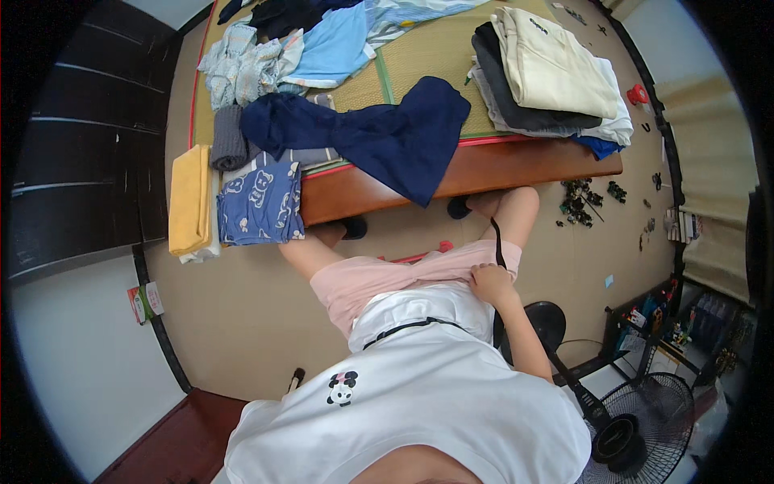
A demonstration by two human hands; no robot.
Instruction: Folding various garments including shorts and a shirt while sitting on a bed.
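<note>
Brown wood edges a bed (536,164) laden with clothes.
On its right stands a stack (556,77) topped with cream cloth; mid-edge, a rumpled navy garment (395,133) drapes over the wood; pink shorts (363,278) clothe the seated person; a patterned blue cloth (260,203) lies folded at left. The right grip (490,284) rests on the shorts, beside a black strap (497,242); whether it grasps either, I cannot tell. The left grip is out of view, its state unknown.
</note>
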